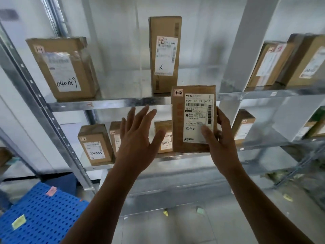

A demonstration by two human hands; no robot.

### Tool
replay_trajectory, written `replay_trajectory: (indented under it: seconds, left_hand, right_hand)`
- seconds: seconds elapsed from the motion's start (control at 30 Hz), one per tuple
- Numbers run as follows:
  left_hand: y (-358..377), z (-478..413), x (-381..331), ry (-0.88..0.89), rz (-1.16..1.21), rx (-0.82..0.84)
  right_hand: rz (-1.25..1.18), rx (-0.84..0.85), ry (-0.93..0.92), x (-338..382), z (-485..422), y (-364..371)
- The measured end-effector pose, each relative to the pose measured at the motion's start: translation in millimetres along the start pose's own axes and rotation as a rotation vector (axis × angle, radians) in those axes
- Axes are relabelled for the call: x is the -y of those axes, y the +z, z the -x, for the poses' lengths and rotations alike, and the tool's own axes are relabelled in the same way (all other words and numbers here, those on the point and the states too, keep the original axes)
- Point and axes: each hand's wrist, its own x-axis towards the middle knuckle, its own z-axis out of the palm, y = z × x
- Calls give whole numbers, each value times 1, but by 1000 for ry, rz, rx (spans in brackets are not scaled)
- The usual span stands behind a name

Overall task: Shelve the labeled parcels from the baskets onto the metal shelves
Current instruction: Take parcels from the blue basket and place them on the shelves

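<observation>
— Right hand [222, 138], doing what?
— Gripping a brown parcel [191, 118] by its right edge, with thumb laid across the white label and the other fingers behind.
— And this parcel, placed where exactly?
— Held upright in the air before the metal shelves [112, 104], covering part of the upper front rail, with the bottom edge near the lower rail. Marked "1-2" on a small tag at top left. Touching a shelf or not: cannot tell.
— Left hand [139, 138]?
— Raised just beside the parcel, on its left. Fingers straight and spread, holding nothing, apart from the parcel.
— Upper shelf?
— Carries a tall box [164, 55], upright, also marked "1-2", just above the held parcel. Further left, a wider box [65, 69] with "040189" written by hand. At far right, two more boxes, blurred.
— Lower shelf?
— Carries several small boxes [95, 145] in a row, partly hidden behind both hands.
— Bottom left?
— A blue perforated basket [44, 210], with paper notes stuck on.
</observation>
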Motion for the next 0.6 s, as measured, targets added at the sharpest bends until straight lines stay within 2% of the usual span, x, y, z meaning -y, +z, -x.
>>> replay_trajectory:
  seconds: [0.17,0.4,0.53,0.6]
  left_hand:
    - [34,-54,-30,44,-7,-33]
    - [69,-135,-59,114,-40,-171]
    - [109,-171,-70,7,66,-119]
    - [126,-183,-72,-7,137,-154]
  right_hand:
    - [-38,-28,-61,-10,-63,-22]
    - [-66,100,-161,-19,-160,-55]
    - [-53,139,-192,-37,-206,-63]
    - [-38,164,-184,-49,-228,-65]
